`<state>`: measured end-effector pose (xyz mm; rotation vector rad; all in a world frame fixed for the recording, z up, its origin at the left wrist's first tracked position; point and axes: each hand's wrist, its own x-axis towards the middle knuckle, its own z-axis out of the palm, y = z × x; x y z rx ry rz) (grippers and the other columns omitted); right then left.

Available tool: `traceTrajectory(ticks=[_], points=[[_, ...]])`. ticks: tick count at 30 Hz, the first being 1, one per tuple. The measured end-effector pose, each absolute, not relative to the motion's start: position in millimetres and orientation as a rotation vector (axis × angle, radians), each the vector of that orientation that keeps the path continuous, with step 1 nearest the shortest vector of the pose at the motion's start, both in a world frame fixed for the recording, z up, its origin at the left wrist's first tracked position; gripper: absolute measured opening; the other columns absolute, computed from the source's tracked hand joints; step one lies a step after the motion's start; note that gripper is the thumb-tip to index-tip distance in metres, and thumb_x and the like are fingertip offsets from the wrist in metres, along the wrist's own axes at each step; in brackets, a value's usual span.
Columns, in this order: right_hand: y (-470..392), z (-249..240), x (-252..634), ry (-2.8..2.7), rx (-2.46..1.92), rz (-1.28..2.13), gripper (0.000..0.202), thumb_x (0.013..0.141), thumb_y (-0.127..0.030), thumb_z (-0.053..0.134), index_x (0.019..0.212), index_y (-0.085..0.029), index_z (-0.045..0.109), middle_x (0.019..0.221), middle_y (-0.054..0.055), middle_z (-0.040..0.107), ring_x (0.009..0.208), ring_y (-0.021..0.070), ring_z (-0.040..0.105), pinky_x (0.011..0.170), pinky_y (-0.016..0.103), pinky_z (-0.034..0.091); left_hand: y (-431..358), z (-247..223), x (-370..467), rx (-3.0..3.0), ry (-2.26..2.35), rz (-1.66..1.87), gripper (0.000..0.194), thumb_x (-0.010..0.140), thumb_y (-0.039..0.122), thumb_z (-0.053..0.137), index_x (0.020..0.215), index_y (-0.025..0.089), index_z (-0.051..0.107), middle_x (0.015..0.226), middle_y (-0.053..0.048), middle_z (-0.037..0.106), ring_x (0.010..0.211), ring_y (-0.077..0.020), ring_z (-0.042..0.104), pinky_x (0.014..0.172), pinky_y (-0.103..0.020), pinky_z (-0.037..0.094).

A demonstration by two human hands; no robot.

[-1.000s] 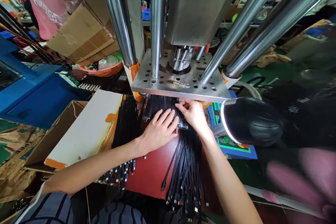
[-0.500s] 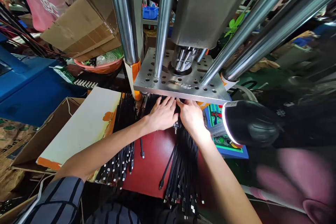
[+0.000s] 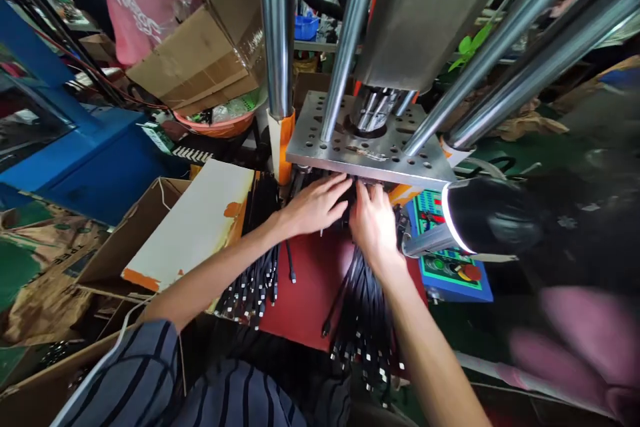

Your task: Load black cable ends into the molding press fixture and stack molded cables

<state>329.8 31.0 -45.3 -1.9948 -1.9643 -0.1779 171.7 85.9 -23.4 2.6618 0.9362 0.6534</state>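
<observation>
My left hand reaches to the front edge of the metal press plate, fingers stretched out and thumb apart. Beside it, my right hand is bent with its fingers curled down under the same edge. What the right fingertips hold is hidden. Below the right hand a bundle of black cables with metal plug ends hangs over the red work surface. Another row of black cables lies to the left, and one single cable rests between the two groups.
Steel columns rise around the plate. To the right stand a black lamp with a lit rim and a blue control box with buttons. A white board leans over a cardboard box at left.
The view has shifted so that the scene sits further right. My left fingers now point more to the right, and a gap shows between my hands, which were touching or nearly so.
</observation>
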Motion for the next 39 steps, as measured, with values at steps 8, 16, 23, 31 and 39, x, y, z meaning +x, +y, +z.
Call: traceTrajectory(ticks=[8, 16, 23, 31, 39], points=[[-85, -102, 200, -1.955, -2.294, 0.521, 0.014, 0.101, -0.017, 0.050, 0.106, -0.013, 0.062, 0.103, 0.016, 0.070, 0.090, 0.0272, 0.073, 0.064, 0.031, 0.050, -123, -58, 38, 1.265, 1.064, 0.582, 0.035, 0.104, 0.046, 0.054, 0.124, 0.020, 0.067, 0.117, -0.010, 0.076, 0.111, -0.0226, 0.072, 0.103, -0.040, 0.057], [-149, -69, 257, -2.059, -2.077, 1.062, 0.009, 0.096, -0.019, 0.063, 0.087, -0.019, 0.064, 0.085, 0.005, 0.077, 0.083, 0.0230, 0.076, 0.066, 0.027, 0.046, -142, -105, 81, 0.430, 0.913, 0.813, 0.056, 0.086, 0.051, 0.080, 0.129, 0.018, 0.065, 0.116, -0.012, 0.074, 0.106, -0.0232, 0.072, 0.101, -0.039, 0.055], [-155, -80, 249, -1.800, -2.701, 0.650, 0.023, 0.108, -0.028, 0.041, 0.106, -0.013, 0.059, 0.088, 0.016, 0.075, 0.077, 0.0308, 0.077, 0.058, 0.030, 0.041, -120, -100, 99, 0.740, 0.994, 0.821, 0.044, 0.090, 0.057, 0.072, 0.094, 0.013, 0.069, 0.065, 0.003, 0.062, 0.057, -0.0089, 0.059, 0.062, -0.021, 0.050], [-186, -79, 268, -1.699, -1.865, 1.102, 0.031, 0.104, -0.038, 0.047, 0.079, -0.021, 0.053, 0.062, -0.004, 0.049, 0.056, 0.0135, 0.048, 0.056, 0.024, 0.033, -123, -95, 109, 0.667, 0.998, 0.615, 0.057, 0.078, 0.062, 0.082, 0.097, 0.008, 0.077, 0.089, -0.015, 0.080, 0.077, -0.0212, 0.078, 0.080, -0.032, 0.061], [-207, -64, 286, -1.523, -1.538, 1.758, 0.016, 0.083, -0.035, 0.076, 0.086, -0.018, 0.076, 0.066, -0.003, 0.056, 0.060, 0.0115, 0.046, 0.055, 0.023, 0.031, -141, -75, 118, 0.458, 0.771, 0.637, 0.043, 0.084, 0.050, 0.082, 0.095, 0.008, 0.077, 0.074, -0.011, 0.079, 0.054, -0.0121, 0.069, 0.058, -0.020, 0.055]])
